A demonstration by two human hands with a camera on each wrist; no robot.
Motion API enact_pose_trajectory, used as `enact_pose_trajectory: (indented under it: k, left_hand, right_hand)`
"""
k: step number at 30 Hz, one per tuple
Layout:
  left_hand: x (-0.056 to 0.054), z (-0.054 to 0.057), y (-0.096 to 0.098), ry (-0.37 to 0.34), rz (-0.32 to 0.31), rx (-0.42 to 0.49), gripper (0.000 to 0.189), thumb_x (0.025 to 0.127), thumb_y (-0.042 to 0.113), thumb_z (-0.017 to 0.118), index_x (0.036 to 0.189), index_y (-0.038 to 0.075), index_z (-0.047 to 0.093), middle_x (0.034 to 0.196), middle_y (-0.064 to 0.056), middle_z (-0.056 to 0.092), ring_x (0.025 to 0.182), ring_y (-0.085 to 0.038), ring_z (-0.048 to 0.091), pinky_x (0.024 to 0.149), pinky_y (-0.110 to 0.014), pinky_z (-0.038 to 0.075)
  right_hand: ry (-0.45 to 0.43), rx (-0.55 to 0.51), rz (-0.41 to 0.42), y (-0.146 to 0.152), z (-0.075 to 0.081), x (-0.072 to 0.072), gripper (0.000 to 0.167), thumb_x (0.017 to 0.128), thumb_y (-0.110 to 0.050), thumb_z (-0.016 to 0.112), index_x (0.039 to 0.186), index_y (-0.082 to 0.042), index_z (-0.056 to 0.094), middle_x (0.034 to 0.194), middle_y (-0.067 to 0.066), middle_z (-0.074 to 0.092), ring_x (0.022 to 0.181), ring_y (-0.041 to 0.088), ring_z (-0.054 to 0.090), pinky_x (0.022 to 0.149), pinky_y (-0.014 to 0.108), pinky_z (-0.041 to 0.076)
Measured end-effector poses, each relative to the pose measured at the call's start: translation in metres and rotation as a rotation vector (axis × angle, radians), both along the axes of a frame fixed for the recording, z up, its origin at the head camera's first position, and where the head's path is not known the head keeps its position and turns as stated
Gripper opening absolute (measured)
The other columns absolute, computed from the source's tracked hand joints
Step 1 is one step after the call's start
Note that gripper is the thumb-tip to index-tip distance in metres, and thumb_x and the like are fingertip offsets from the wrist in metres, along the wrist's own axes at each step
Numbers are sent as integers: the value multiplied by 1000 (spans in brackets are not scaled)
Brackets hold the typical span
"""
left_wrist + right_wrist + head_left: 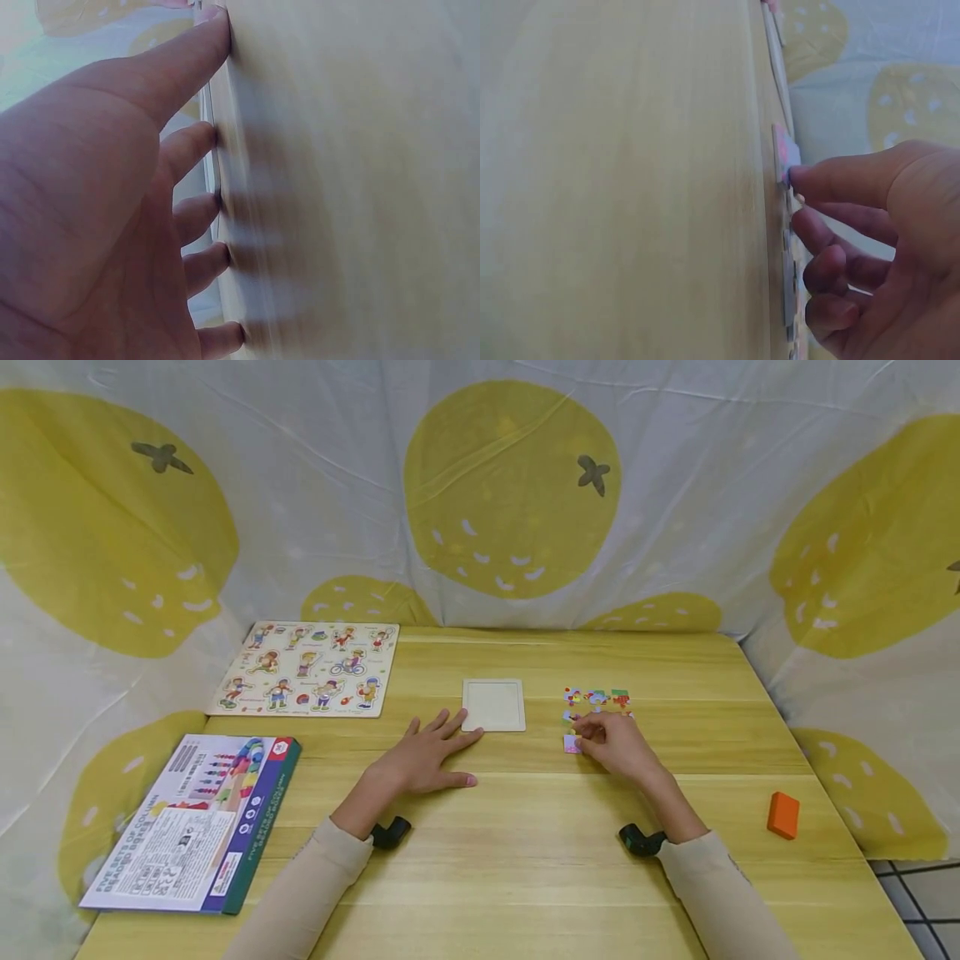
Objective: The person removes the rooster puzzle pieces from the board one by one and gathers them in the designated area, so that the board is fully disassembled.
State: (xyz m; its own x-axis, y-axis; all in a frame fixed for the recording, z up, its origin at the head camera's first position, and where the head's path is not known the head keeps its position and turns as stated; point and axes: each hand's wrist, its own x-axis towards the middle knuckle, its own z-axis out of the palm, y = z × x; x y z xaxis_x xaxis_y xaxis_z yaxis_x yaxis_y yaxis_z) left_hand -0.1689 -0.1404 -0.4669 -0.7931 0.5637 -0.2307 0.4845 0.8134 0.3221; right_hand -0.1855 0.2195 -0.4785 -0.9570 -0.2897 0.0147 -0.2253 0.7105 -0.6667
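My right hand pinches a pink and lilac jigsaw piece by its edge, at the near left corner of a group of colourful jigsaw pieces. In the right wrist view, the thumb of this hand touches the piece; the fingertip opposite is partly hidden. The right hand covers part of the group. My left hand rests on the table with its fingers spread. Its fingertips meet the near left corner of a square, pale puzzle tray with a raised border. No jigsaw piece shows inside the tray.
A board of cartoon sports figures lies at the back left of the wooden table. Nearer on the left is a flat bead-game box. An orange block sits near the right edge. Lemon-print cloth hangs around the table.
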Motion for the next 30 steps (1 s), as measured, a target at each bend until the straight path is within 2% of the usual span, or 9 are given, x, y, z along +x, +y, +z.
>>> enact_pose_trajectory:
  k: [6, 10, 19, 24, 30]
  left_hand:
    - [-1, -1, 0, 3, -1, -3, 80, 96, 68, 57, 164, 38, 27, 175, -3, 8, 161, -35, 8, 124, -72, 9]
    - [-1, 0, 0, 4, -1, 10, 80, 95, 67, 58, 163, 37, 28, 175, -4, 10, 161, -35, 8, 124, -72, 9]
    - [-2, 0, -2, 2, 1, 52, 79, 94, 65, 62, 162, 35, 34, 174, -4, 14, 161, -35, 11, 124, -72, 10]
    - [-3, -1, -2, -2, 8, 52, 80, 94, 65, 63, 162, 35, 34, 174, -3, 13, 161, -35, 11, 124, -72, 9]
    - [-2, 0, -3, 6, 11, 59, 82, 94, 64, 63, 163, 35, 32, 174, -4, 13, 161, -36, 12, 123, -72, 11]
  right_hand:
    - [11, 39, 19, 0, 2, 1, 12, 93, -9, 74, 103, -5, 79, 94, 5, 74, 87, 20, 64, 77, 34, 50]
    - [15, 50, 10, 0, 2, 1, 11, 93, -10, 74, 102, -5, 79, 93, 5, 74, 87, 19, 65, 77, 34, 51]
    - [-10, 26, -1, 2, -3, 1, 8, 95, -12, 74, 101, -8, 79, 92, 3, 73, 84, 17, 61, 75, 33, 48]
    - [1, 8, -17, 2, -2, 1, 9, 96, -14, 73, 100, -9, 78, 88, 1, 72, 76, 16, 54, 69, 29, 44]
    - [15, -28, -11, 6, 0, -5, 10, 97, -16, 71, 101, -8, 77, 88, 3, 72, 69, 16, 55, 62, 26, 46]
